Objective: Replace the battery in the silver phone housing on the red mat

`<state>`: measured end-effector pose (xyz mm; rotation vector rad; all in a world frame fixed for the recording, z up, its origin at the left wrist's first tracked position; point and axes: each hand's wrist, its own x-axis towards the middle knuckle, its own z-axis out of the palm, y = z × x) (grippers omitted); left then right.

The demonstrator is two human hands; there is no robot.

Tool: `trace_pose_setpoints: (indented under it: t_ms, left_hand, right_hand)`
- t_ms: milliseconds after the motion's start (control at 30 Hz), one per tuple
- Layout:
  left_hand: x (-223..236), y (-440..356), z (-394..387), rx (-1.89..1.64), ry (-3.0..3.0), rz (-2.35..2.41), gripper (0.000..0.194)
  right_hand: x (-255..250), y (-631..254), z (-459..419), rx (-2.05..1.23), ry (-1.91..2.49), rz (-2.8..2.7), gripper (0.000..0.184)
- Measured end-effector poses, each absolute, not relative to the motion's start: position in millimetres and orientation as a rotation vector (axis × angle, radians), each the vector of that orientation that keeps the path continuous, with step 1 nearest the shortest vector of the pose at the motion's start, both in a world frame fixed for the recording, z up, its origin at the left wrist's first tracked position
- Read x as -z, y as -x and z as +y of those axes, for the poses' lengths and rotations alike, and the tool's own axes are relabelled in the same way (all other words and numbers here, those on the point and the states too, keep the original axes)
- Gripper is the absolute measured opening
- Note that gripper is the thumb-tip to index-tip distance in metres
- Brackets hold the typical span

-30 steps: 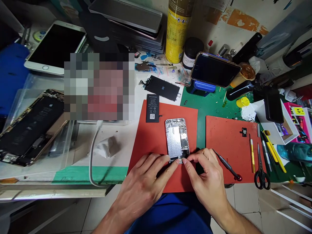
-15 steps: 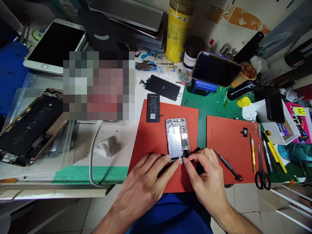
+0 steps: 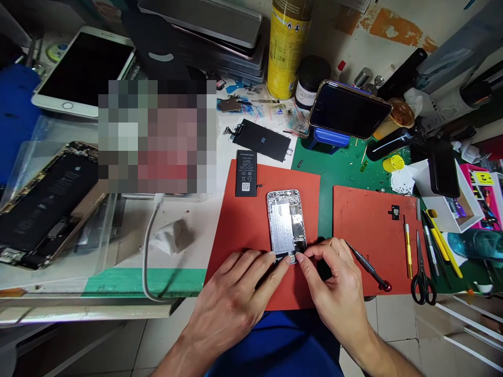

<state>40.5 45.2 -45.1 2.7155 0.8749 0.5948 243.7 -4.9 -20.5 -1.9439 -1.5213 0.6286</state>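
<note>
An opened phone housing (image 3: 282,229) lies face up on a red mat (image 3: 228,230), its metal inside and circuit board exposed. My left hand (image 3: 238,293) grips its lower left side, with the index finger pressed on the bottom edge. Thumb and bent index finger of my right hand (image 3: 340,285) pinch at the lower right corner. Any small part between those fingertips is hidden. Above the housing, a black phone battery (image 3: 246,175) rests on the mat's edge. Beyond it lies a detached screen (image 3: 262,139), dark back up.
On the right-hand red mat (image 3: 365,220) lie a screwdriver (image 3: 367,266), a small black part (image 3: 394,212) and scissors (image 3: 422,277). A propped phone (image 3: 349,111) and a yellow spray can (image 3: 288,52) stand behind. Another opened phone (image 3: 51,204) and a white cable (image 3: 146,256) are at left.
Both hands stay at the lower end of the phone housing with almost no movement. The view has shifted very slightly.
</note>
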Motion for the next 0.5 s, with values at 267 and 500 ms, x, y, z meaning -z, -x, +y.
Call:
trace_pose_setpoints:
  t_ms: [267,500]
  left_hand:
    - [47.3,-39.5,44.4,-0.603,-2.699,0.859,0.046]
    - [45.8,-40.0,45.0,-0.628,-2.682,0.87,0.043]
  right_hand:
    - [21.7,-244.3,-4.6,-0.631,1.943,-1.532,0.012]
    - [19.6,-245.1,-4.6,-0.623,1.948,-1.546,0.011]
